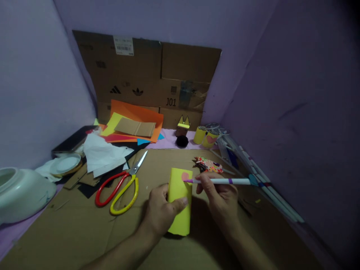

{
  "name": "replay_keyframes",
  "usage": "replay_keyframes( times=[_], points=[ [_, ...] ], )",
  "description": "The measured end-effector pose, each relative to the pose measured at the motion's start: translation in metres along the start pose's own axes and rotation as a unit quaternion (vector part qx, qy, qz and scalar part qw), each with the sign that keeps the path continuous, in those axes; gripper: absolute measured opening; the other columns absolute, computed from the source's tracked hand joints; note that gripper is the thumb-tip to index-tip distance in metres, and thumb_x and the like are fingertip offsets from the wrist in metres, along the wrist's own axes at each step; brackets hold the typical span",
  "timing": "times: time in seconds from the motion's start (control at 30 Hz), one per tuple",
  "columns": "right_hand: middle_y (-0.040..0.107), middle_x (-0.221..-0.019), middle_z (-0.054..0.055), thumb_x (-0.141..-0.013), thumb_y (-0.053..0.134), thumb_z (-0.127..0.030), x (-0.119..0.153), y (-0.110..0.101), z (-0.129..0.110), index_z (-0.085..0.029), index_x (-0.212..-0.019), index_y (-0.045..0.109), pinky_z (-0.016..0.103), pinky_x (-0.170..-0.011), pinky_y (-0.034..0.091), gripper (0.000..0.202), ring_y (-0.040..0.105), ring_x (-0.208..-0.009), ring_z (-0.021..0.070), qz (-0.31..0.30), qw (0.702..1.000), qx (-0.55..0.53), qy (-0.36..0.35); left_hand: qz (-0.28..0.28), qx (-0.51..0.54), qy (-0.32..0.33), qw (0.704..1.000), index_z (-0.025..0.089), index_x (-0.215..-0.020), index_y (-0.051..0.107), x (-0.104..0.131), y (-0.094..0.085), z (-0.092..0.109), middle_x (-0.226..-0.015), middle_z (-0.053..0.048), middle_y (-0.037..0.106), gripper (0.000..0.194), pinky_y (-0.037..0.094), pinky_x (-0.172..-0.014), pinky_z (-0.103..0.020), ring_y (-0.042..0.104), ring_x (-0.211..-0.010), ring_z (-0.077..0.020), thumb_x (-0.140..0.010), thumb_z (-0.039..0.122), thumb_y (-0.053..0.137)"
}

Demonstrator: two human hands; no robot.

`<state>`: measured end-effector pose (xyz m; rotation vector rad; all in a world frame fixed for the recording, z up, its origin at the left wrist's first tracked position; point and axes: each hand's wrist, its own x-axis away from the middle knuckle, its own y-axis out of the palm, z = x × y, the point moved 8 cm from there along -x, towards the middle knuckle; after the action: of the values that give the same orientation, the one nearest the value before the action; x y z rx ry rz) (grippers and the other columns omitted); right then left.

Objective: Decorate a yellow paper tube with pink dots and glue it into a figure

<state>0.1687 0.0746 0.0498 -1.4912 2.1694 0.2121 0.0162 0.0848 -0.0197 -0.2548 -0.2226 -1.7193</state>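
Observation:
My left hand (163, 208) is closed around a yellow paper-covered tube (180, 221), its thumb pressed across the front. Near the top of the tube is a pink heart-like shape (185, 176). Between the thumb and fingers of my right hand (221, 198) is a white marker (236, 181) with purple bands, held nearly level. Its purple tip meets or almost meets the lower edge of the pink shape; I cannot tell which. Left of the tube, scissors (132, 172) with one red and one yellow handle lie partly spread on the cardboard.
Colored paper sheets (135, 108) and white scraps (104, 153) lie at the back left. A white bowl (25, 195) stands at the left edge. Two yellow tubes (200, 135) and a small eared figure (182, 129) stand at the back. Several long white sticks (270, 187) line the right wall.

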Motion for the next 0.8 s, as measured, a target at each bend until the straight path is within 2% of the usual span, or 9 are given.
replay_keyframes(
  times=[0.23,0.47,0.8],
  points=[
    [0.057,-0.047,-0.001,-0.083,0.056,-0.032,-0.0020,-0.0054,0.0054,-0.018,-0.062,0.064,0.023,-0.042,0.043,0.027,0.053,-0.043,0.0129,0.020,1.000,-0.006,0.015,0.001,0.024,-0.010,1.000,0.012,-0.070,0.064,0.0008,0.0009,0.0013,-0.055,-0.001,0.060,0.026,0.042,-0.047,-0.024,0.052,-0.050,-0.0142,-0.052,0.030,0.071],
    [0.056,-0.047,-0.002,-0.083,0.056,-0.033,-0.0035,-0.0099,0.0046,-0.018,-0.065,0.065,0.024,-0.045,0.043,0.026,0.053,-0.045,0.0127,0.040,0.999,0.002,0.008,0.001,0.021,-0.009,1.000,0.011,-0.071,0.063,0.0004,0.0013,-0.0018,-0.058,-0.002,0.061,0.026,0.043,-0.048,-0.025,0.054,-0.052,-0.0150,-0.053,0.030,0.071],
    [0.057,-0.048,-0.002,-0.084,0.056,-0.032,-0.0018,-0.0081,0.0033,-0.018,-0.064,0.064,0.024,-0.047,0.044,0.025,0.054,-0.046,0.0133,0.034,0.999,-0.009,0.003,0.003,0.009,0.002,1.000,0.011,-0.071,0.064,-0.0001,-0.0005,-0.0011,-0.058,-0.002,0.060,0.028,0.042,-0.048,-0.024,0.053,-0.052,-0.0145,-0.053,0.031,0.071]
  ],
)
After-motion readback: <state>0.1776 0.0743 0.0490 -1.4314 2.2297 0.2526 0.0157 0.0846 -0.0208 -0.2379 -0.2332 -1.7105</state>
